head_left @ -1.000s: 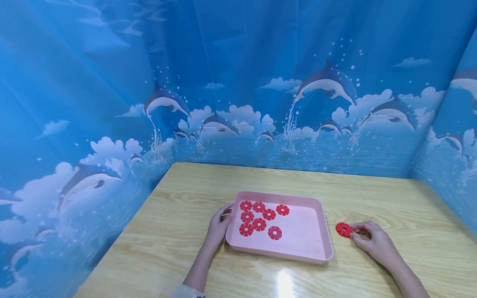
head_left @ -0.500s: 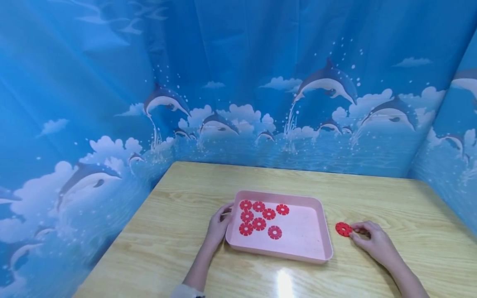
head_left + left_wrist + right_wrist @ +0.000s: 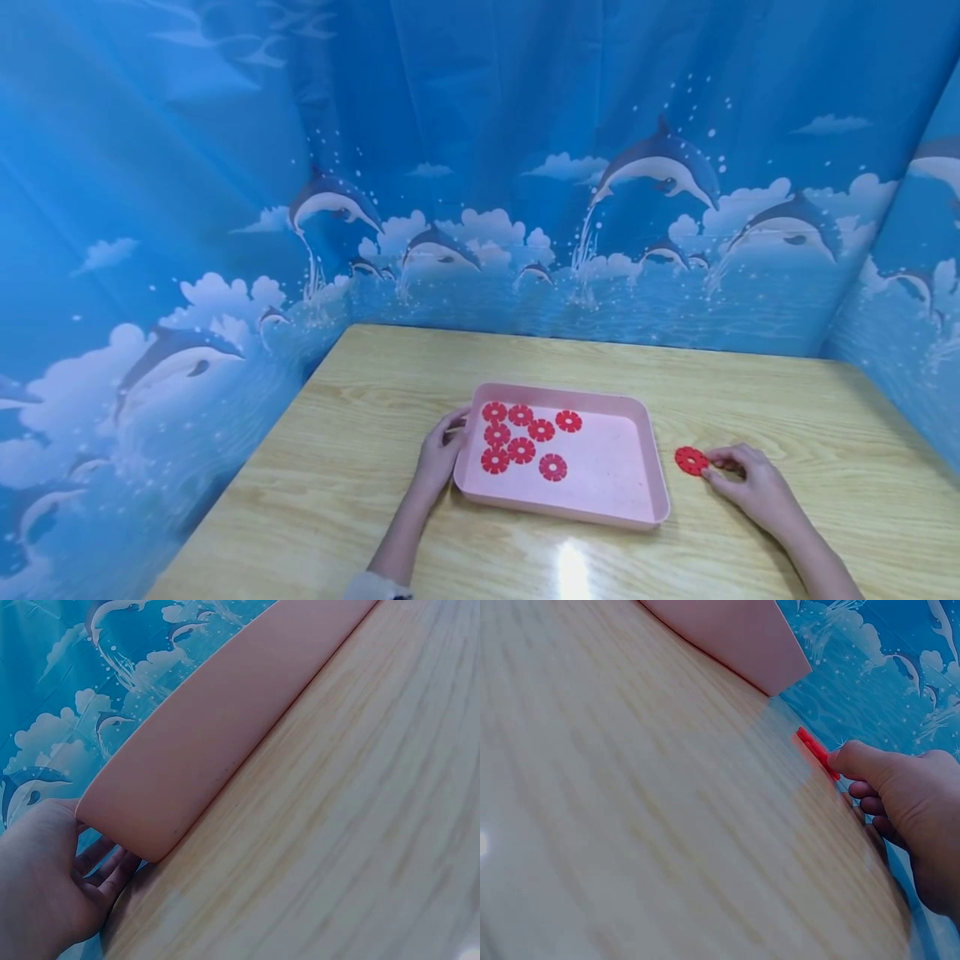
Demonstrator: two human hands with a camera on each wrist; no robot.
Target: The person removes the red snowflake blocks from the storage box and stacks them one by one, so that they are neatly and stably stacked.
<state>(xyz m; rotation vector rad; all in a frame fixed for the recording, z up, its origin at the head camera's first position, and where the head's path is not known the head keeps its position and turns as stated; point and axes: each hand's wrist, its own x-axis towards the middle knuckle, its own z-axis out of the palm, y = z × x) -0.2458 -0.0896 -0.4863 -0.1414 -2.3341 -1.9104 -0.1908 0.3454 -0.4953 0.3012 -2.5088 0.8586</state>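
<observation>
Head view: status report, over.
Left hand touching pink tray, left side. Right hand pinching red disc, outside tray. Tray's right wall between it and discs inside.

The tray [image 3: 607, 467] is plain pink. The discs [image 3: 521, 460] in it and the single disc [image 3: 682, 461] at right are red. The worktop [image 3: 360, 417] has tan wood grain; the blue backdrop [image 3: 480, 150] carries dolphins and white clouds.

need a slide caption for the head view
Left hand touching a pink tray of eight red discs, while the right hand pinches a ninth disc beside it.
</observation>
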